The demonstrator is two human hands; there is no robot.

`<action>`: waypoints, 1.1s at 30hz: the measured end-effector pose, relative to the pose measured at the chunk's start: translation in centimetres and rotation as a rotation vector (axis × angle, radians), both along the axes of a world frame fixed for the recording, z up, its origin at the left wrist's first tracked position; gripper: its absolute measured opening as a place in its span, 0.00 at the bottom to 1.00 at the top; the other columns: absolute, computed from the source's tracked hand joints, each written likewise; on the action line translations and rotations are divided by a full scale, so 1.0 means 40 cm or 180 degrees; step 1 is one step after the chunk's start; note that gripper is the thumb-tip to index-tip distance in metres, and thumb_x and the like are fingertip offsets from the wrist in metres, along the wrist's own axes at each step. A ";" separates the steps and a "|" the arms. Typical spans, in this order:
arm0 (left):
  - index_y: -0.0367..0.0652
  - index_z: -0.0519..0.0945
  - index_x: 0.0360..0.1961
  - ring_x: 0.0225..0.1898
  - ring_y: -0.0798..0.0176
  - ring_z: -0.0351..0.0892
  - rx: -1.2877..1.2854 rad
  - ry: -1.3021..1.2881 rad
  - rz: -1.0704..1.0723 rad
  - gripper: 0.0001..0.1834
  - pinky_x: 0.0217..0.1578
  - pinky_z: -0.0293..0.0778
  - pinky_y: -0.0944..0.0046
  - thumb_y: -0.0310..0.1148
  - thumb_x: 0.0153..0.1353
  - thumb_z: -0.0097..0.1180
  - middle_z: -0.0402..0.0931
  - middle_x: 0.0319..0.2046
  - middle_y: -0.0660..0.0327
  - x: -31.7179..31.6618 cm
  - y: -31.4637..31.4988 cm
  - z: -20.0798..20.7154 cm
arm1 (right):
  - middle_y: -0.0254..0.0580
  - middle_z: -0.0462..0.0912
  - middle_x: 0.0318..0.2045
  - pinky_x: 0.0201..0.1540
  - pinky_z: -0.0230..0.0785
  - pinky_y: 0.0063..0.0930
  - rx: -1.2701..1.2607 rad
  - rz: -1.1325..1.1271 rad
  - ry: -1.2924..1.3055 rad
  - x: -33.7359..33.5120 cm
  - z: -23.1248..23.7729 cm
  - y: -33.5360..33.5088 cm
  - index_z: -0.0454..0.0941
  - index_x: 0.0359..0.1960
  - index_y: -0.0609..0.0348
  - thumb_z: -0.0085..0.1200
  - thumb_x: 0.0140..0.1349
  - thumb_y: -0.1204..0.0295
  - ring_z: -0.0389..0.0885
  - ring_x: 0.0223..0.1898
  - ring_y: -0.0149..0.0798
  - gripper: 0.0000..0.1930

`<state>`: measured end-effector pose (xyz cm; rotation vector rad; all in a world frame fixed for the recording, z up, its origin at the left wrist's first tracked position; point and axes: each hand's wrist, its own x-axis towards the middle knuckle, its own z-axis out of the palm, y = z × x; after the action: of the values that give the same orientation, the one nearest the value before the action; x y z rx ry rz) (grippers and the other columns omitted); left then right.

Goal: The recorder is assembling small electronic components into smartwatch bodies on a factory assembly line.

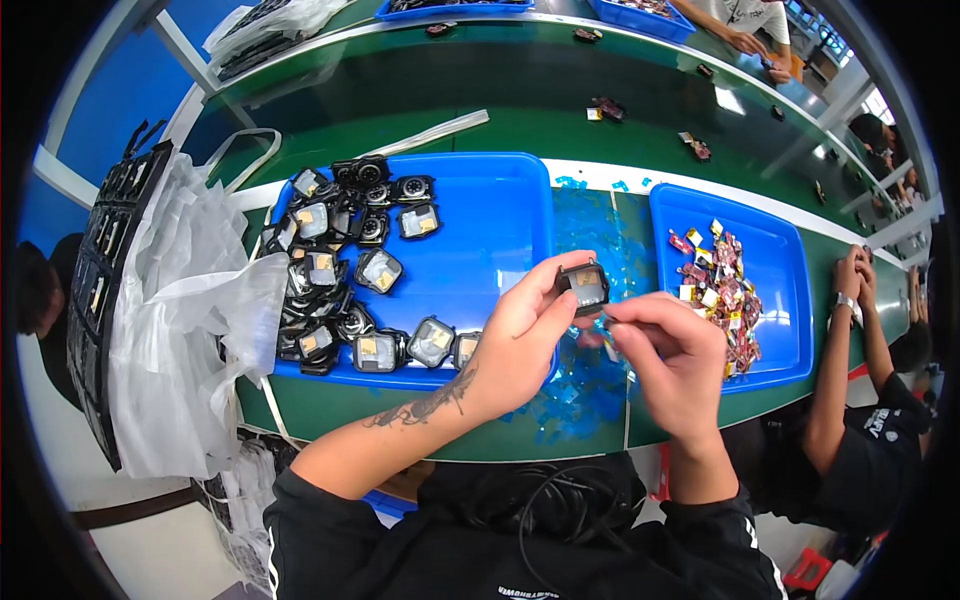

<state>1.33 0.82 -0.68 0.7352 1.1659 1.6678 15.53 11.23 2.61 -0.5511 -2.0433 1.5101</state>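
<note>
My left hand (515, 335) grips a small black square watch-like case (588, 285) between thumb and fingers, its pale grey inner face turned up. Close to the case's lower right corner, the thumb and fingers of my right hand (675, 360) are pinched together. Whatever they hold, if anything, is too small to make out. To the left, a large blue tray (500, 205) carries a heap of similar black cases (320, 268). A smaller blue tray (785, 310) on the right contains many small red, white and yellow electronic parts (725, 290).
Blue film scraps (570, 405) litter the green table between the trays. Beyond a white rail runs a green belt (520, 85) with scattered small parts. White plastic sheeting (180, 320) hangs over black trays at left. A co-worker's hands (853, 275) are at right; another person sits across.
</note>
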 end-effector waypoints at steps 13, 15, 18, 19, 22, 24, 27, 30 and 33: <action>0.30 0.62 0.66 0.58 0.63 0.73 0.0115 -0.0070 -0.0454 0.24 0.60 0.71 0.61 0.23 0.70 0.45 0.72 0.58 0.52 -0.002 -0.006 0.004 | 0.40 0.82 0.25 0.23 0.66 0.24 0.1356 -0.0397 -0.0170 -0.039 0.012 0.008 0.82 0.32 0.60 0.63 0.52 0.83 0.75 0.21 0.33 0.07; 0.30 0.62 0.67 0.57 0.63 0.74 0.0002 0.0077 -0.0461 0.24 0.59 0.72 0.61 0.22 0.70 0.46 0.72 0.58 0.52 -0.005 -0.007 0.006 | 0.40 0.82 0.25 0.23 0.66 0.24 0.1397 -0.0356 -0.0162 -0.038 0.016 0.008 0.82 0.32 0.60 0.63 0.52 0.83 0.75 0.20 0.33 0.07; 0.30 0.62 0.67 0.57 0.63 0.75 0.0014 0.0124 -0.0492 0.25 0.59 0.72 0.62 0.22 0.70 0.46 0.72 0.57 0.52 -0.004 -0.008 0.006 | 0.40 0.82 0.25 0.23 0.67 0.25 0.1348 -0.0353 -0.0289 -0.036 0.017 0.007 0.82 0.33 0.61 0.62 0.53 0.83 0.76 0.21 0.34 0.07; 0.30 0.62 0.67 0.57 0.63 0.75 0.0014 0.0120 -0.0497 0.25 0.59 0.72 0.62 0.22 0.70 0.46 0.72 0.57 0.52 -0.005 -0.008 0.006 | 0.38 0.81 0.25 0.24 0.64 0.22 0.1272 -0.0377 -0.0274 -0.036 0.016 0.004 0.82 0.32 0.62 0.61 0.53 0.84 0.73 0.21 0.29 0.06; 0.30 0.62 0.66 0.56 0.63 0.76 -0.0035 0.0223 -0.0547 0.25 0.58 0.72 0.62 0.22 0.70 0.46 0.73 0.57 0.52 -0.007 -0.009 0.006 | 0.37 0.80 0.25 0.26 0.61 0.19 0.1234 -0.0372 -0.0252 -0.035 0.016 0.004 0.82 0.32 0.64 0.60 0.54 0.85 0.69 0.22 0.24 0.06; 0.29 0.62 0.66 0.55 0.64 0.76 0.0077 0.0272 -0.0504 0.24 0.58 0.72 0.62 0.22 0.70 0.46 0.74 0.56 0.52 -0.005 -0.010 0.005 | 0.37 0.80 0.25 0.26 0.61 0.19 0.1272 -0.0342 -0.0246 -0.035 0.018 0.008 0.82 0.32 0.64 0.60 0.53 0.85 0.69 0.22 0.25 0.06; 0.29 0.62 0.66 0.56 0.64 0.75 0.0070 0.0316 -0.0546 0.24 0.58 0.72 0.61 0.22 0.70 0.46 0.73 0.57 0.52 -0.006 -0.010 0.007 | 0.41 0.82 0.26 0.23 0.68 0.25 0.1420 -0.0276 -0.0362 -0.032 0.025 0.014 0.82 0.32 0.60 0.62 0.53 0.83 0.78 0.21 0.35 0.06; 0.29 0.62 0.66 0.56 0.64 0.75 0.0093 0.0397 -0.0565 0.24 0.59 0.72 0.61 0.22 0.70 0.45 0.73 0.57 0.52 -0.003 -0.008 0.006 | 0.40 0.82 0.25 0.22 0.67 0.25 0.1477 -0.0261 -0.0491 -0.032 0.024 0.017 0.81 0.31 0.60 0.63 0.53 0.82 0.78 0.21 0.35 0.05; 0.28 0.62 0.66 0.58 0.64 0.73 0.0008 0.0614 -0.0537 0.23 0.59 0.72 0.61 0.22 0.71 0.45 0.72 0.58 0.51 0.001 -0.012 0.015 | 0.37 0.79 0.21 0.21 0.65 0.24 0.1414 -0.0306 -0.0320 -0.031 0.021 0.017 0.79 0.28 0.60 0.64 0.52 0.81 0.75 0.19 0.32 0.06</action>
<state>1.36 0.34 -0.09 0.9859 1.1992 1.4832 14.28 11.92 3.46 -0.5426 -2.2992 0.9451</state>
